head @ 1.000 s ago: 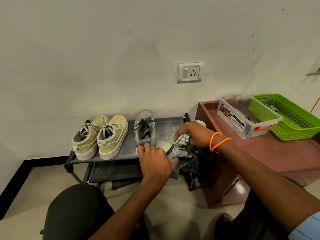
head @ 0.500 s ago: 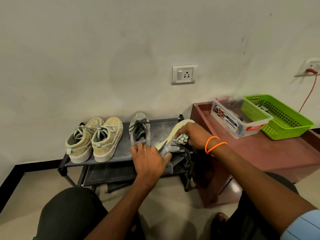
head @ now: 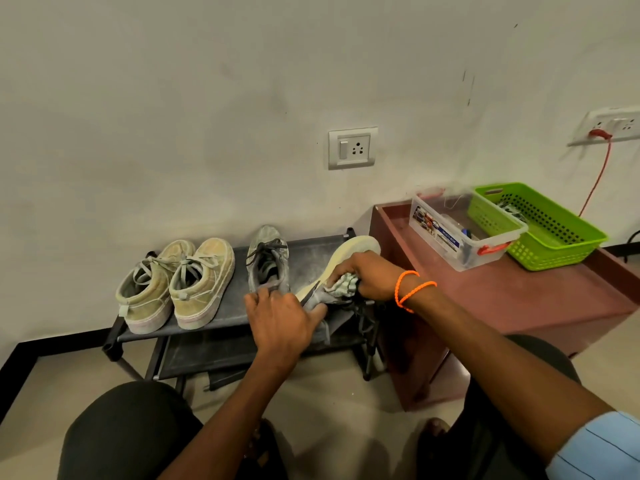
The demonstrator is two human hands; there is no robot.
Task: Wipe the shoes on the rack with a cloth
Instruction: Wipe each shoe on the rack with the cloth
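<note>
Right hand wipes tilted shoe beside "MULTI BOX" container (clear plastic).

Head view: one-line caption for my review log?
Left hand steadies tilted grey shoe over rack; right hand rubs it with cloth.

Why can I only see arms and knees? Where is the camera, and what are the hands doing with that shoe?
The camera sits on the person's head, looking down, so you see only their arms and knees. The left hand holds a grey shoe tipped on its side, pale sole showing. The right hand grips a crumpled cloth against that shoe to wipe it. On the dark shoe rack stand another grey shoe and a tan pair. Beside it, a reddish table carries a clear box and a green basket.
</note>
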